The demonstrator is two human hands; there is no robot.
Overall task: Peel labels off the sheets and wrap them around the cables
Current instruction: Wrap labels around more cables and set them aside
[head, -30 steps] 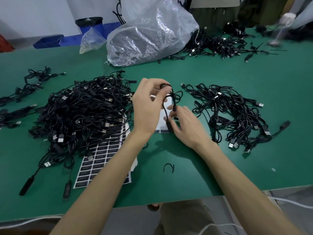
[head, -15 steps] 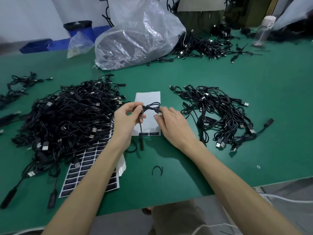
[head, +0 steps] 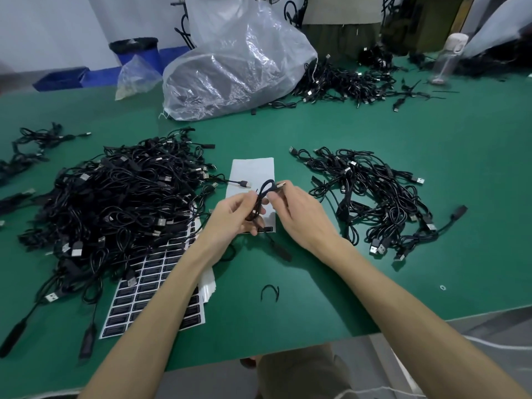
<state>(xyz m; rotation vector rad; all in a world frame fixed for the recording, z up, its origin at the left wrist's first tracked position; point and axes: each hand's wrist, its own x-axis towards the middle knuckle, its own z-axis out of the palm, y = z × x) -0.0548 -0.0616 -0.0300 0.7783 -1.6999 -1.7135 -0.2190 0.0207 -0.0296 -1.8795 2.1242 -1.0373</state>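
Observation:
A black USB cable (head: 263,194) is looped between both hands above a nearly bare white label sheet (head: 253,171). My left hand (head: 233,217) grips the cable's gathered strands. My right hand (head: 299,217) pinches the cable near its metal plug, at the top of the loop. The cable's thick black end (head: 280,250) hangs down onto the table. A few black labels (head: 264,229) stay on the sheet's bottom edge. A fuller label sheet (head: 161,286) lies under my left forearm.
A big heap of black cables (head: 115,203) lies left, a smaller heap (head: 380,203) right, on the green table (head: 460,174). A clear plastic bag (head: 239,67) and more cables (head: 345,82) sit at the back. A small black clip (head: 270,292) lies near the front edge.
Both hands have come down from their raised position to just above the white sheet. The cable's loop has turned, and the plug now sits at my right fingertips.

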